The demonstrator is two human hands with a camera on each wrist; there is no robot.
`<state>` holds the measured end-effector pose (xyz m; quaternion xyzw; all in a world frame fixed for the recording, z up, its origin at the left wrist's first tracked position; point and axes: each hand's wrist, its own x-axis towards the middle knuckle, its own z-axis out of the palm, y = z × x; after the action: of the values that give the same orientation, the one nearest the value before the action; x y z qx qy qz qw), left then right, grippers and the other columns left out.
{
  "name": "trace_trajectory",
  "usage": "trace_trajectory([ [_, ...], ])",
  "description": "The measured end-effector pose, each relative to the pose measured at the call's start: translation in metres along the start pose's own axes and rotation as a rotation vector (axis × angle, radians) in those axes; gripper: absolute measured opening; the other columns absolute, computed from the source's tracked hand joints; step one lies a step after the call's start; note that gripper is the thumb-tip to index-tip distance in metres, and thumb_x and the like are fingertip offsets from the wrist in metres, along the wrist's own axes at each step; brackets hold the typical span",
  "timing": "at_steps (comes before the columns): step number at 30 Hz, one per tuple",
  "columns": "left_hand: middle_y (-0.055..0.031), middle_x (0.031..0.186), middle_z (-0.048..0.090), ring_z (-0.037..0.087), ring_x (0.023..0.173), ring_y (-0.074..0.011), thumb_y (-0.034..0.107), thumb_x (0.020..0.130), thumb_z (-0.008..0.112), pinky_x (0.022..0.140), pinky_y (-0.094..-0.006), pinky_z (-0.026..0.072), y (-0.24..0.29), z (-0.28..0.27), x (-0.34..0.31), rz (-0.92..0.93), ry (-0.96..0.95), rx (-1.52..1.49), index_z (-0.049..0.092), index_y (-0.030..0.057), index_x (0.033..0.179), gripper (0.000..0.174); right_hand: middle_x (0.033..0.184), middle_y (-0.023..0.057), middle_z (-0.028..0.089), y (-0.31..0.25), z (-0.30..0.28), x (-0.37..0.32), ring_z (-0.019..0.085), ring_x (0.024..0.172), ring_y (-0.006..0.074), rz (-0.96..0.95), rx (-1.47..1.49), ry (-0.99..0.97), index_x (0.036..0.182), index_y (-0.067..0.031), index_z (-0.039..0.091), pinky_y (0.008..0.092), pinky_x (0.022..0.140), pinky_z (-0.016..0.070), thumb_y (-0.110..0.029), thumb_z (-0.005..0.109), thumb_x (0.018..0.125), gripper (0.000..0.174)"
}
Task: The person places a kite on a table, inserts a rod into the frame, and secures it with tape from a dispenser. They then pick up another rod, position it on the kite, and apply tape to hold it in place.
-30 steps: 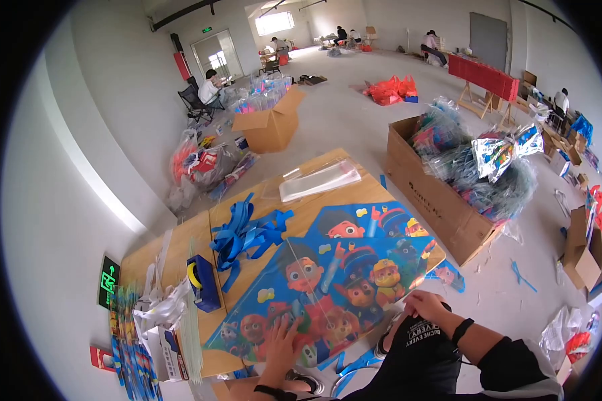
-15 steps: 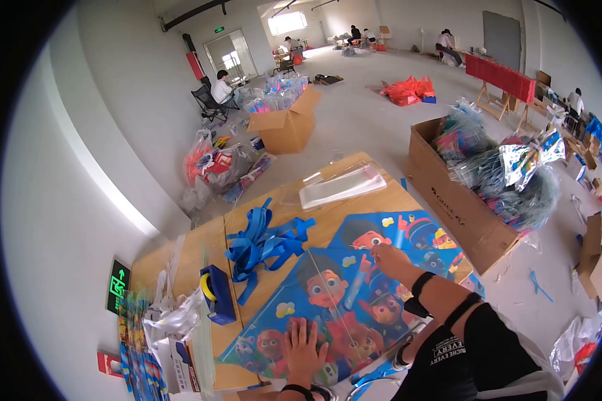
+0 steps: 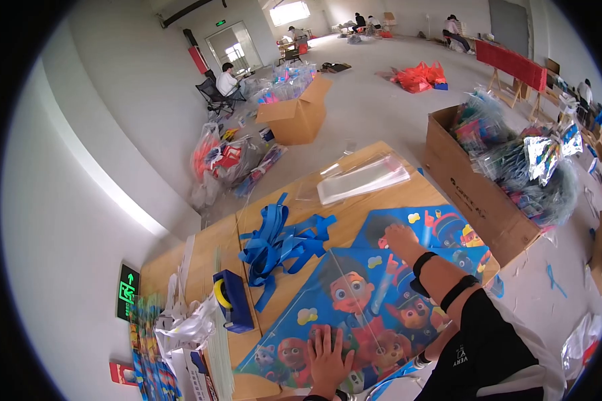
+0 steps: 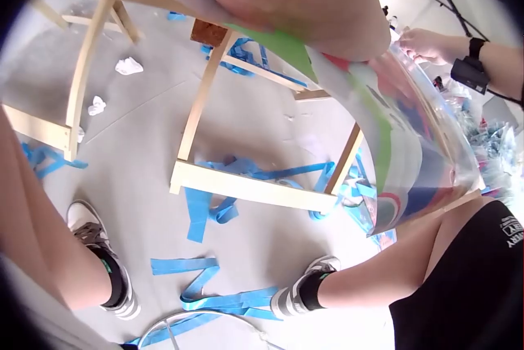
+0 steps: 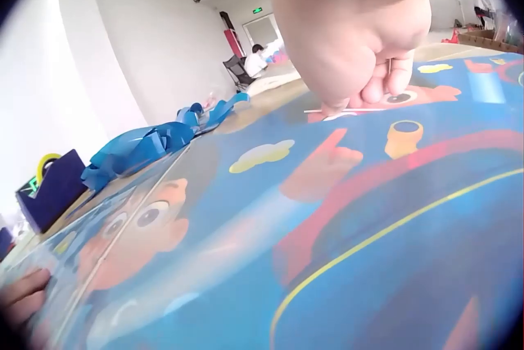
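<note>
A blue kite (image 3: 415, 274) with cartoon figures and a glossy film surface covers the front of the wooden table, overlapping a second blue kite (image 3: 441, 224) behind it. My left hand (image 3: 329, 357) rests flat on its lower part, fingers spread. At the back edge of the front kite is my right hand (image 3: 403, 242), fingers curled down. In the right wrist view, this hand pinches a thin white stick (image 5: 352, 110) close over the print. The left wrist view shows the kite's near edge (image 4: 385, 153) hanging past the table.
Blue ribbon (image 3: 274, 244) lies heaped beside a tape dispenser (image 3: 234, 304). Clear plastic sleeves (image 3: 364, 180) lie at the table's back. A carton of plastic-wrapped goods (image 3: 478, 194) stands right of it. Blue strips (image 4: 221, 297) lie on the floor around the feet.
My right hand has moved from near the lap, forward over the kites to the front kite's back edge. My left hand stays on the kite. The head view has shifted.
</note>
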<state>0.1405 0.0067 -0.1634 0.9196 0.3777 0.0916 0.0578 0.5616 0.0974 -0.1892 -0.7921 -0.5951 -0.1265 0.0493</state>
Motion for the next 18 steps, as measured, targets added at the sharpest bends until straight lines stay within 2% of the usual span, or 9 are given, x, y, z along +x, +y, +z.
trace_trajectory([
  [4, -0.0162, 0.158, 0.036, 0.032, 0.146, -0.041, 0.049, 0.093, 0.055, 0.118, -0.0618, 0.019, 0.0, -0.001, -0.002, 0.01, 0.021, -0.031, 0.048, 0.0155, 0.149, 0.066, 0.101, 0.0085, 0.065, 0.032, -0.035, 0.013, 0.066, 0.098, 0.0242, -0.069, -0.157, -0.013, 0.099, -0.0083, 0.063, 0.04, 0.078, 0.0545, -0.017, 0.06, 0.088, 0.015],
  [6, -0.0162, 0.159, 0.036, 0.032, 0.145, -0.041, 0.049, 0.093, 0.055, 0.118, -0.0618, 0.0189, 0.0, -0.002, -0.002, 0.02, 0.027, -0.038, 0.048, 0.0155, 0.149, 0.066, 0.101, 0.0089, 0.064, 0.048, -0.071, 0.017, 0.065, 0.097, 0.0246, -0.175, -0.151, 0.187, 0.101, -0.008, 0.062, 0.0392, 0.081, 0.0526, -0.013, 0.061, 0.085, 0.017],
  [9, -0.0163, 0.159, 0.035, 0.032, 0.145, -0.0411, 0.049, 0.093, 0.055, 0.118, -0.0616, 0.0187, -0.001, -0.004, -0.003, 0.027, 0.018, -0.015, 0.048, 0.0151, 0.149, 0.066, 0.102, 0.0104, 0.063, 0.042, -0.127, 0.002, 0.064, 0.098, 0.0266, -0.14, -0.082, 0.156, 0.103, -0.0078, 0.061, 0.039, 0.084, 0.0509, -0.012, 0.062, 0.084, 0.02],
  [11, -0.0169, 0.158, 0.036, 0.031, 0.145, -0.0412, 0.049, 0.094, 0.054, 0.119, -0.0613, 0.0184, 0.0, -0.002, -0.003, 0.027, 0.032, -0.012, 0.048, 0.0146, 0.149, 0.065, 0.105, 0.0122, 0.063, 0.023, -0.128, -0.03, 0.065, 0.095, 0.0281, -0.144, 0.052, 0.098, 0.104, -0.0066, 0.061, 0.0402, 0.081, 0.0525, -0.01, 0.063, 0.083, 0.022],
  [13, -0.0175, 0.159, 0.034, 0.03, 0.146, -0.0421, 0.049, 0.095, 0.052, 0.119, -0.0615, 0.0174, 0.0, 0.001, -0.005, 0.042, 0.026, -0.02, 0.047, 0.0133, 0.149, 0.065, 0.105, 0.0121, 0.064, -0.009, -0.128, -0.064, 0.066, 0.091, 0.0288, -0.121, 0.561, 0.072, 0.103, -0.0056, 0.061, 0.042, 0.078, 0.054, -0.01, 0.062, 0.083, 0.02],
  [15, -0.0182, 0.16, 0.033, 0.028, 0.147, -0.0431, 0.05, 0.096, 0.05, 0.119, -0.0616, 0.0165, 0.0, 0.003, -0.006, 0.064, 0.017, -0.013, 0.046, 0.012, 0.15, 0.066, 0.098, 0.0102, 0.063, -0.037, -0.078, -0.088, 0.063, 0.095, 0.0328, -0.212, 0.203, 0.035, 0.1, -0.0069, 0.062, 0.0447, 0.083, 0.0527, -0.014, 0.063, 0.081, 0.02],
  [18, -0.0184, 0.16, 0.032, 0.027, 0.147, -0.0429, 0.049, 0.097, 0.05, 0.119, -0.061, 0.0155, 0.0, 0.004, -0.004, 0.065, 0.01, 0.025, 0.045, 0.012, 0.15, 0.065, 0.097, 0.0085, 0.062, -0.065, -0.06, -0.108, 0.063, 0.097, 0.0299, -0.262, 0.207, 0.052, 0.1, -0.0074, 0.062, 0.0405, 0.082, 0.053, -0.015, 0.065, 0.079, 0.023],
])
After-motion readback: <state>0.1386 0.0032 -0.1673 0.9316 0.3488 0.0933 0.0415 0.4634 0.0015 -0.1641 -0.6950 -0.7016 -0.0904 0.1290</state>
